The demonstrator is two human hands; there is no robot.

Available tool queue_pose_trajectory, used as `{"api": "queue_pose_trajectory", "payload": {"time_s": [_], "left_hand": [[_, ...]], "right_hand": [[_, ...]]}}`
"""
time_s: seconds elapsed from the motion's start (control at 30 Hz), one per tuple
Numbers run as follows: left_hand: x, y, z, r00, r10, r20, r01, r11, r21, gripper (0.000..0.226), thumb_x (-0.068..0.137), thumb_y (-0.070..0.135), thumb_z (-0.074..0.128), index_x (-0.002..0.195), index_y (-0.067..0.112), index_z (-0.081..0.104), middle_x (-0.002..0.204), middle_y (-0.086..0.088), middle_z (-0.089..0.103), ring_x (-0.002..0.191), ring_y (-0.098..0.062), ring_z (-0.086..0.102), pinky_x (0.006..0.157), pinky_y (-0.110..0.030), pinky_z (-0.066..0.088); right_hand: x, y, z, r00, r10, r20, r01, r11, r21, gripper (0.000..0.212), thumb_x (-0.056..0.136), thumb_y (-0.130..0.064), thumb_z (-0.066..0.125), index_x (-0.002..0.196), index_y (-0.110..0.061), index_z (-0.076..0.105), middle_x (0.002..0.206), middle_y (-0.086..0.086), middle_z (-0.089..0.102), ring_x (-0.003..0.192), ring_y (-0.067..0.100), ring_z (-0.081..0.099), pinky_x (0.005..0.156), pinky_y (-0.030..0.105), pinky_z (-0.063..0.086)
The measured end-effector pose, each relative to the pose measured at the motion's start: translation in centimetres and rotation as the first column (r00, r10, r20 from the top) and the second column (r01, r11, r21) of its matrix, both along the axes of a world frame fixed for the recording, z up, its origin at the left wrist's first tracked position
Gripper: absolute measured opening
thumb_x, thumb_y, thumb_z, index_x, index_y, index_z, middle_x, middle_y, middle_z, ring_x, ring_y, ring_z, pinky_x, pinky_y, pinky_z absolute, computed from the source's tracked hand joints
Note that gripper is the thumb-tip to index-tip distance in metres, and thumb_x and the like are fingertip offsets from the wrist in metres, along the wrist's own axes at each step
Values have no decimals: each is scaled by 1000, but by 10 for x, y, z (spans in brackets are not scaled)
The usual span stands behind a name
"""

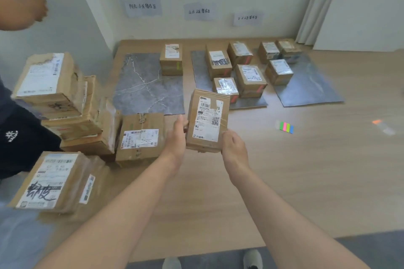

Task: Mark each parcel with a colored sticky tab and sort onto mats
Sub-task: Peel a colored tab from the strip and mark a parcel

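The left hand and right hand hold the parcel above the table, fingers curled round its side edges, long axis pointing away. The tabs lie rightward, nearer the right hand.

Both hands — left hand, right hand — grip parcel above table; sticky tabs nearby.
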State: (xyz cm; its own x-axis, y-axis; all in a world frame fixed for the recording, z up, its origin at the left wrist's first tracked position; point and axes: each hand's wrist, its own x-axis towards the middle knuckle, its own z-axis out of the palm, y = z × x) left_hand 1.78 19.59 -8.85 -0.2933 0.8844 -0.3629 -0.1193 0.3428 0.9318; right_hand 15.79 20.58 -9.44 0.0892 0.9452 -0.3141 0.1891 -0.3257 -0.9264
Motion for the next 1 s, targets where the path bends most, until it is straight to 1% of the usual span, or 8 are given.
{"api": "queue_pose_trajectory", "payload": {"time_s": [0.1, 0.2, 0.33, 0.47, 0.6, 0.83, 0.93, 1.0], "left_hand": [[45, 13, -9, 1000, 12, -7, -12, 1000, -18, 63, 105, 51, 23, 75, 44, 78, 80, 16, 76, 94, -15, 69, 94, -34, 50], [93, 20, -21, 997, 76, 22, -74, 994, -75, 54, 107, 46, 24, 87, 30, 71, 81, 11, 75, 78, -13, 69, 73, -25, 54], [153, 30, -35, 988, 141, 61, -131, 981, -146, 47, 106, 50, 27, 103, 23, 65, 100, 12, 66, 86, -20, 64, 94, -36, 50], [189, 34, -50, 987, 149, 53, -135, 970, -204, 49, 106, 50, 26, 94, 24, 66, 97, 13, 68, 83, -20, 63, 95, -39, 48], [204, 34, -63, 986, 161, 49, -140, 948, -285, 54, 105, 52, 27, 92, 21, 68, 99, 10, 69, 86, -24, 65, 96, -42, 50], [209, 34, -84, 991, 125, 45, -102, 935, -339, 50, 106, 50, 26, 90, 22, 65, 90, 10, 70, 87, -21, 65, 86, -36, 51], [208, 36, -92, 995, 91, 43, -70, 932, -356, 47, 106, 50, 26, 95, 24, 65, 75, 16, 72, 83, -19, 65, 78, -32, 50], [207, 36, -92, 996, 72, 45, -52, 933, -356, 45, 105, 51, 28, 104, 25, 64, 83, 15, 73, 86, -18, 66, 80, -32, 49]], "right_hand": [[48, 12, -7, 1000, 1, -22, -1, 1000, -9, 26, 93, -30, 42, 73, -34, 59, 82, -13, 61, 74, 10, 51, 65, 27, 39], [97, 24, -14, 1000, 7, 5, -7, 1000, -30, 28, 90, -36, 42, 66, -33, 57, 82, -8, 57, 75, 12, 47, 63, 28, 37], [160, 46, -26, 998, 59, 22, -58, 997, -60, 29, 97, -29, 44, 69, -22, 50, 75, -8, 49, 72, 15, 41, 61, 30, 33], [195, 51, -42, 996, 83, 25, -79, 988, -136, 28, 98, -30, 44, 71, -24, 46, 69, -10, 44, 64, 12, 39, 57, 28, 31], [213, 51, -60, 994, 108, 7, -104, 974, -202, 30, 98, -28, 45, 68, -25, 39, 65, -10, 37, 60, 13, 31, 53, 27, 25], [214, 54, -82, 992, 122, 14, -113, 954, -277, 25, 96, -32, 44, 71, -25, 43, 72, -10, 43, 63, 12, 37, 57, 29, 30], [213, 55, -91, 992, 121, 28, -107, 948, -300, 22, 96, -36, 46, 79, -23, 51, 79, -9, 51, 70, 12, 44, 63, 29, 35], [212, 55, -95, 994, 105, 30, -91, 949, -303, 19, 96, -38, 48, 86, -23, 55, 85, -9, 55, 74, 12, 47, 66, 30, 37]]}}
